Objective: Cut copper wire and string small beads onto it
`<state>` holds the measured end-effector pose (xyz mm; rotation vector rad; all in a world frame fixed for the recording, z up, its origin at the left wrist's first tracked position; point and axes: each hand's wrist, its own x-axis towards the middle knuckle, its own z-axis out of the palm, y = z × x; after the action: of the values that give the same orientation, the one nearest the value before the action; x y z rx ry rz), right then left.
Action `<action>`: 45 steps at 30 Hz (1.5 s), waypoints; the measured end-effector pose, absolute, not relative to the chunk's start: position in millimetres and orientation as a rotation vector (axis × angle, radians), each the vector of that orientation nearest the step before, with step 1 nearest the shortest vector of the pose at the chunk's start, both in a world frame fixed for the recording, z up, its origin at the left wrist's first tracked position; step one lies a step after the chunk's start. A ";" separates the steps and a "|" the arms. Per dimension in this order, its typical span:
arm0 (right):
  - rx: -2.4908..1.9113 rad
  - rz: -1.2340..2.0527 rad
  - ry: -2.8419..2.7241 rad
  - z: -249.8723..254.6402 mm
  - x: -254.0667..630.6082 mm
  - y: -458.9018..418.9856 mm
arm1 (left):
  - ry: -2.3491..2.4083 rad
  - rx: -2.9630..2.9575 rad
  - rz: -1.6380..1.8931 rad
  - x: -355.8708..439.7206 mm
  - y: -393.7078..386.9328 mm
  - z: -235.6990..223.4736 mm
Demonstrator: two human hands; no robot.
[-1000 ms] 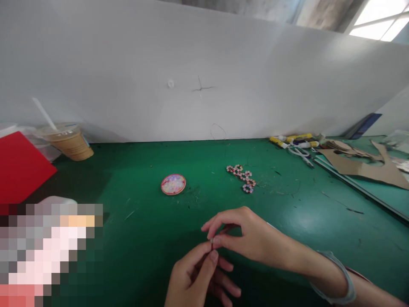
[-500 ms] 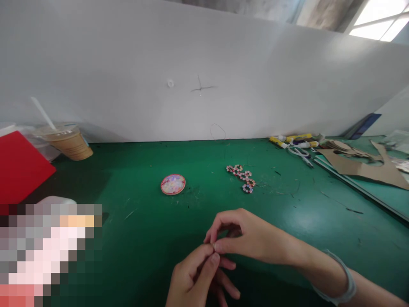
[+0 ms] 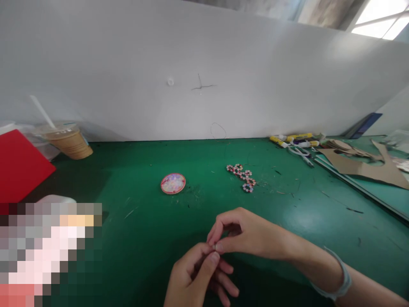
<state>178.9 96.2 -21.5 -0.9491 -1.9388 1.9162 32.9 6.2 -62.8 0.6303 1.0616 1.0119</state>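
My left hand (image 3: 194, 270) and my right hand (image 3: 241, 234) meet low in the middle of the view, thumbs and forefingers pinched together. Between their fingertips shows a tiny pale bead (image 3: 214, 247), mostly covered, so its details are hard to make out. The other fingers of my left hand are loosely spread below. Beyond the hands, a round red-rimmed dish (image 3: 162, 189) holds many small pastel beads (image 3: 173, 183). Right of it lies a string of beaded flower rings (image 3: 246, 175) on the green tabletop (image 3: 128, 238).
A lidded drink cup with a straw (image 3: 72, 140) and a red sheet (image 3: 24, 166) stand at the left, above a pixelated patch. Yellow-and-white pens (image 3: 298, 137), a cable (image 3: 298, 151) and cut cardboard (image 3: 358, 160) lie back right. A white panel (image 3: 128, 76) rises behind.
The hands stay pinched together in nearly the same place. My right fingertips have shifted slightly, and the pale bead between them shows a little more.
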 end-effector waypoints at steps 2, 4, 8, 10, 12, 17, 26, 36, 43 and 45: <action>-0.955 1.952 -1.915 -21.3 179.3 96.8 | 1.075 0.629 1.015 32.8 6.6 -61.7; -0.960 1.959 -1.901 -20.6 179.6 97.0 | 1.089 0.629 1.022 32.8 7.2 -61.3; -1.003 1.858 -1.906 -20.4 178.8 95.7 | 1.084 0.623 1.035 33.6 7.9 -61.1; -1.014 1.795 -1.924 -20.1 177.5 93.9 | 1.076 0.615 1.033 34.1 7.6 -60.7; -1.019 1.754 -1.941 -18.8 175.9 91.7 | 1.064 0.603 1.036 34.4 7.3 -59.8; -1.036 1.682 -2.008 -11.8 172.5 87.3 | 1.029 0.548 1.101 34.3 8.2 -58.3; -1.067 1.491 -2.167 -9.5 172.3 85.1 | 1.019 0.571 1.069 33.7 9.1 -58.3; -1.149 1.285 -2.355 -7.6 174.4 76.2 | 1.024 0.565 1.046 34.1 9.3 -58.9; -1.158 1.164 -2.382 -8.6 172.6 77.6 | 1.013 0.584 1.037 34.5 10.9 -58.6; -1.163 1.149 -2.372 -9.0 173.5 79.4 | 1.004 0.583 1.028 34.4 10.1 -57.8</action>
<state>173.5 79.4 -9.0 -1.1634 -2.3723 1.1489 34.4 10.1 -57.8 0.5827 1.0038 1.0277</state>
